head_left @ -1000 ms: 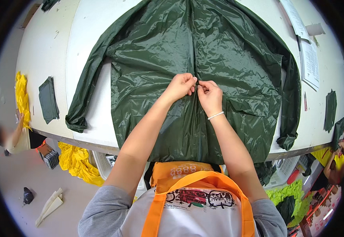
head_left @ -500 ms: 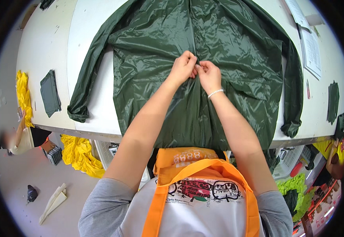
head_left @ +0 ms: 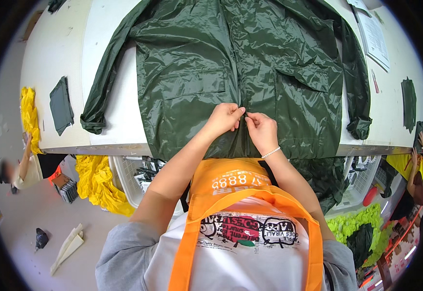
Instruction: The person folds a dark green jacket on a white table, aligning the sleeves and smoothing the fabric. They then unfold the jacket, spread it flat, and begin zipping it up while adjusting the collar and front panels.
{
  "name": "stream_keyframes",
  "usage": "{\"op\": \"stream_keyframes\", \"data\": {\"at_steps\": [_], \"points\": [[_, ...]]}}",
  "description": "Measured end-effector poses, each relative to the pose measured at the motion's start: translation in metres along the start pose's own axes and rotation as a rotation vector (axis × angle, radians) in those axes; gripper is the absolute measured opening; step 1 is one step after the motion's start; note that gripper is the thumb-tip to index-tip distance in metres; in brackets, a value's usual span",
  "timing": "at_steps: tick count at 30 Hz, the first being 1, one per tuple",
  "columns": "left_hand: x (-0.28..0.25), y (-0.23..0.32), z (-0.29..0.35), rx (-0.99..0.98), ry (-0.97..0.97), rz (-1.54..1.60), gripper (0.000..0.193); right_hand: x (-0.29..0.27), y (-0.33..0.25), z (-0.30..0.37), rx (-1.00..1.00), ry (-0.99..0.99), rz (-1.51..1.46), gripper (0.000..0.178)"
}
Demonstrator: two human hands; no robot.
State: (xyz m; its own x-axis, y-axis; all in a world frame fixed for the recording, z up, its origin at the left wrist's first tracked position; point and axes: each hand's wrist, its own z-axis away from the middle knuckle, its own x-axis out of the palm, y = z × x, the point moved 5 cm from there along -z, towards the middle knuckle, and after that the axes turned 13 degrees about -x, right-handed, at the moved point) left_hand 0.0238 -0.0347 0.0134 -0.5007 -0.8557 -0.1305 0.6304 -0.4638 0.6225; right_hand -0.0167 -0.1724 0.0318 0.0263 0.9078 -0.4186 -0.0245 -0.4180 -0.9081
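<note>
Both hands now lower on the green jacket's front

The left hand [head_left: 225, 118] pinches the centre front edge of the green jacket [head_left: 192, 58] between thumb and fingers; the right hand [head_left: 262, 130], a pale bracelet at its wrist, pinches just beside it. Half a second ago both were above the pocket flaps; now they are below them, near the hem. That seems to put the work at the bottom of the front opening. Any fastener between the fingertips is too small to tell.

The jacket lies spread across the white worktop [head_left: 87, 43], sleeves out, hem at the near edge. To its left lie yellow cloth [head_left: 29, 114] and a folded dark green piece [head_left: 61, 105]; to its right, a slender red tool [head_left: 375, 81], printed papers [head_left: 372, 39] and another dark green piece [head_left: 408, 104].

In the room, a co-worker [head_left: 28, 173] stands at far left, beyond a pale strip [head_left: 68, 248] on the floor and a yellow heap [head_left: 97, 186] beside a white crate [head_left: 124, 183]. On the right come a lime-green heap [head_left: 352, 224] and a second co-worker [head_left: 420, 180].
</note>
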Motion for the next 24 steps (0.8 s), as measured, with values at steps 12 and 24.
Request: {"op": "stream_keyframes", "data": {"at_steps": [12, 24], "points": [[0.004, 0.001, 0.030, 0.238, 0.124, 0.301, 0.019, 0.012, 0.016, -0.003, 0.174, -0.012, -0.210, 0.018], [-0.057, -0.103, 0.069, 0.163, 0.877, -0.814, 0.066, -0.085, 0.064, 0.023, -0.076, -0.236, 0.940, 0.065]]}}
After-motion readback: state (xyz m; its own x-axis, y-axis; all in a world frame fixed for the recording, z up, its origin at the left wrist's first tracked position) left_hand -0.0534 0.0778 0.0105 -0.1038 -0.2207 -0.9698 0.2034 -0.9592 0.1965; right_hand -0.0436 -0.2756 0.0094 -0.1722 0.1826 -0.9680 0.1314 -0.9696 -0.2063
